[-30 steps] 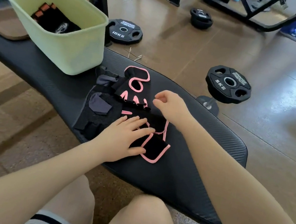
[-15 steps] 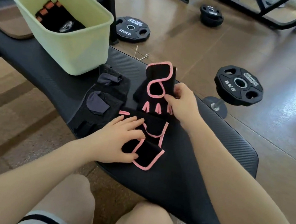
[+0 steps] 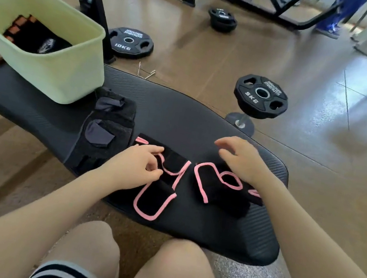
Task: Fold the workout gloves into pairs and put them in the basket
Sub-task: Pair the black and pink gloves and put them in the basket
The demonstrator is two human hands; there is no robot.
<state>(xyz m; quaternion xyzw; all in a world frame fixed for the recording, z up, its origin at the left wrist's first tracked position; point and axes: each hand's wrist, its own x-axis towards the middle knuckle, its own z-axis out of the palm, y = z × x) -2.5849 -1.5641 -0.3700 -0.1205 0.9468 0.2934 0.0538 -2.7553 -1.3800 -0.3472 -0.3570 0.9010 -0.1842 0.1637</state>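
Observation:
Two black gloves with pink trim lie side by side on the black padded bench [image 3: 180, 119]. My left hand [image 3: 134, 169] rests on the left pink-trimmed glove [image 3: 156, 197], its fingers curled onto the glove's upper edge. My right hand [image 3: 241, 160] hovers just over the right pink-trimmed glove [image 3: 217, 192], fingers spread and holding nothing. A black and grey pair of gloves [image 3: 106, 136] lies to the left of them, near the basket. The pale green basket [image 3: 67, 77] stands on the bench at the far left and holds a black glove pair with orange fingers [image 3: 33, 35].
A 5 kg weight plate [image 3: 260, 94] sits on a short post beyond the bench, and a 10 kg plate [image 3: 130, 42] lies on the floor behind the basket. Black rack legs [image 3: 91, 1] rise beside the basket. My knees are under the bench's near edge.
My right hand brought the second pink-trimmed glove from the far side down to the right of the first and let it go. My left hand's fingers went from flat to curled.

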